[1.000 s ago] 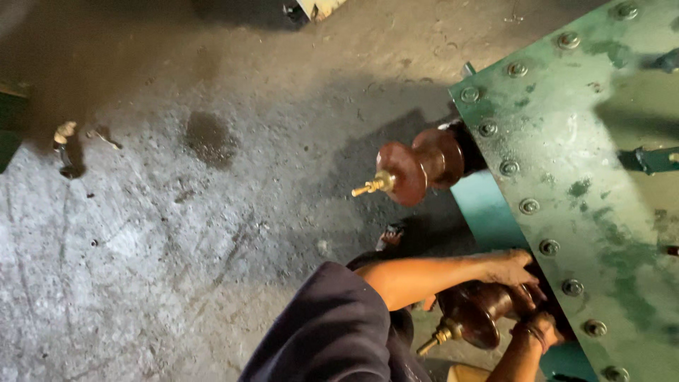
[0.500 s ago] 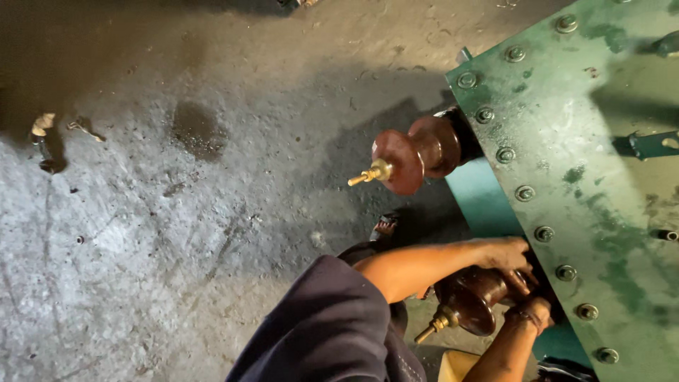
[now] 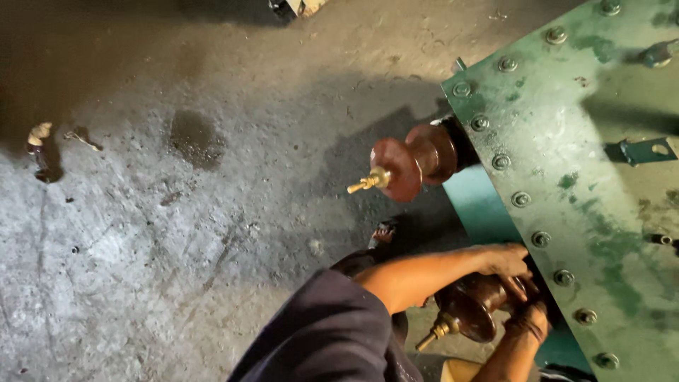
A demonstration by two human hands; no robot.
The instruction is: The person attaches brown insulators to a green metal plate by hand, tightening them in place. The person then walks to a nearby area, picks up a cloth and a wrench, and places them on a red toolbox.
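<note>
Our left hand (image 3: 506, 260) and right hand (image 3: 527, 320) have stayed wrapped around the lower brown insulator (image 3: 472, 311) at the edge of the green tank lid (image 3: 566, 177). Only our head moved a little; the upper insulator (image 3: 414, 159) stays untouched.

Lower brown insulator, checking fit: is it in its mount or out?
In: lower brown insulator juts sideways from the green tank, both hands at its base.
</note>
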